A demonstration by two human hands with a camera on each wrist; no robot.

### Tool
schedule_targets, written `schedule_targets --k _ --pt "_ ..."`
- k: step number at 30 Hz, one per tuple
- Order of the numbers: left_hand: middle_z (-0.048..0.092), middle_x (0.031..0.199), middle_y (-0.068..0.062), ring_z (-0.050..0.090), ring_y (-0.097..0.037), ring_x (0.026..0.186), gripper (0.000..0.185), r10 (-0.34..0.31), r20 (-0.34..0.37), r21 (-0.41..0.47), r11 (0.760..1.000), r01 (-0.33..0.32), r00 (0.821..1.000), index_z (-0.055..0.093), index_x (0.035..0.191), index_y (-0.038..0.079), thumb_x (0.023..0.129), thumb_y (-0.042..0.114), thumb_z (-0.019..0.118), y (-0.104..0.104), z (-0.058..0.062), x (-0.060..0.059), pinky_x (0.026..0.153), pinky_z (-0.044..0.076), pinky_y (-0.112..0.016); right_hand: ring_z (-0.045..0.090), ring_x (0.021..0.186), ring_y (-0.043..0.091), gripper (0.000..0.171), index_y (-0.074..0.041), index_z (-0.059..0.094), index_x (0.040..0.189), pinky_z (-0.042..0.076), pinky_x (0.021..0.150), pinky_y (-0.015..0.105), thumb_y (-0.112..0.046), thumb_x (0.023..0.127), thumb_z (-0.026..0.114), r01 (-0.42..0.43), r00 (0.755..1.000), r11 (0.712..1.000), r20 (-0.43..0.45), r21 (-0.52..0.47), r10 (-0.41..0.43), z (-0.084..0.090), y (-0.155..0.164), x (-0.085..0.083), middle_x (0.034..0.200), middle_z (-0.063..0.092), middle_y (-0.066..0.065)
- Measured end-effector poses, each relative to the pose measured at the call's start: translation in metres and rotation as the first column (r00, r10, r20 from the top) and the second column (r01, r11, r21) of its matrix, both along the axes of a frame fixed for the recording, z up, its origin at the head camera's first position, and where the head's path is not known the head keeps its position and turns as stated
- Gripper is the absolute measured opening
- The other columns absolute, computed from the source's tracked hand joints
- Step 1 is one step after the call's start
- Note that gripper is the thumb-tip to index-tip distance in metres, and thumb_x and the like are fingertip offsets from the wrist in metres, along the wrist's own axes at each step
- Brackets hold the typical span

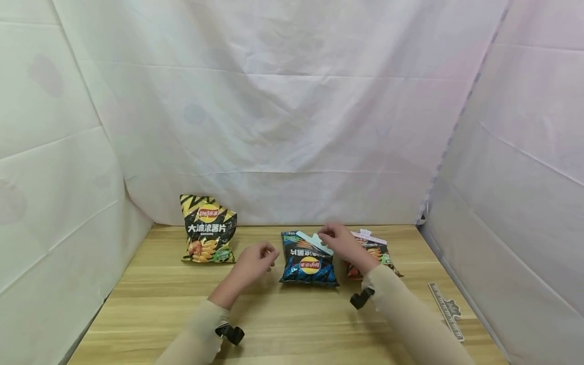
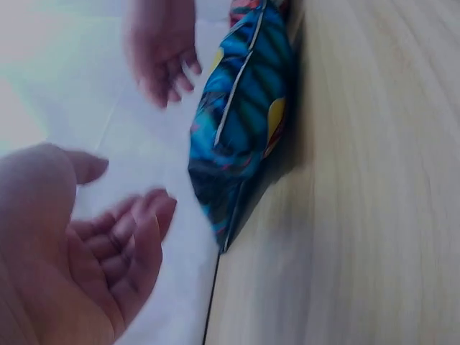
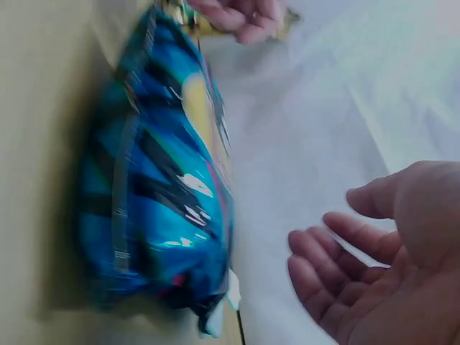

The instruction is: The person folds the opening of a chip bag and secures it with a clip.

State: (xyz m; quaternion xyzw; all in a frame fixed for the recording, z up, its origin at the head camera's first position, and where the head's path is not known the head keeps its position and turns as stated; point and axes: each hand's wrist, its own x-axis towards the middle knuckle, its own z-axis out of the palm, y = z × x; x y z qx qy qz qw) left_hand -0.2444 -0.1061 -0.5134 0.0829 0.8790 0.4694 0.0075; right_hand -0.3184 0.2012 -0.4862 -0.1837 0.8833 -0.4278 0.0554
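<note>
A pale wood-grain table (image 1: 283, 324) stretches below a booth of creased white cloth (image 1: 274, 126), its sheets hanging at 9, 12 and 3 o'clock with faint pastel spots and straight fold lines. 3 glossy, puffed chip bags sit toward the far edge. Measured from the table's center, a yellow-and-black bag (image 1: 210, 235) stands upright at 10 o'clock; a bag with a pink-and-white clip (image 1: 370, 237) along its top, partly hidden by an arm, sits at 2 o'clock; and a flat gray clip (image 1: 447, 312), ruler-straight along 1 side, lies at 3 o'clock.

The blue chip bag (image 1: 306, 261) lies at 12 o'clock, swollen and pillow-shaped, its shiny film crossed by dark stripes, its yellow logo upside down to the wearer. A pale clip (image 1: 315, 243) slants across its 1 o'clock corner.

2 hands flank it, both released and grasping nothing: the left hand (image 1: 255, 261) at the bag's 9 o'clock, the right hand (image 1: 339, 239) at 2 o'clock, just beside the clip, fingers loosely bent.
</note>
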Motion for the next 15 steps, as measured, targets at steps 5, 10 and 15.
schedule_targets --k 5,10,15 --pt "0.072 0.09 -0.001 0.072 -0.019 0.081 0.018 -0.097 -0.046 0.075 0.992 0.1 0.994 0.074 0.111 0.012 0.114 0.028 0.066 -0.018 0.004 0.012 0.072 0.061 -0.037 0.071 0.108 0.032 0.022 -0.009 0.074 0.131 0.059 0.093 0.044 -0.021 0.116 0.063 0.007 1.0 0.996 -0.017 -0.09 -0.008 -0.004 0.012 0.035 0.119 0.074 0.01" --pt "0.072 0.091 -0.001 0.072 -0.021 0.083 0.018 -0.143 -0.034 0.099 0.984 0.145 0.989 0.073 0.112 0.011 0.115 0.026 0.065 -0.03 -0.001 0.023 0.073 0.062 -0.035 0.073 0.104 0.027 0.024 -0.004 0.073 0.129 0.058 0.088 0.035 -0.021 0.115 0.064 -0.024 1.0 0.989 0.007 -0.143 0.025 -0.012 0.018 0.059 0.114 0.076 0.012" --pt "0.073 0.094 -0.004 0.073 -0.025 0.087 0.018 -0.183 0.001 0.125 0.975 0.181 0.983 0.072 0.113 0.011 0.115 0.027 0.064 -0.036 -0.006 0.031 0.074 0.063 -0.037 0.074 0.103 0.032 0.024 -0.002 0.074 0.125 0.058 0.08 0.032 -0.021 0.114 0.066 -0.057 0.998 0.983 0.015 -0.174 0.06 -0.017 0.017 0.072 0.11 0.077 0.012"
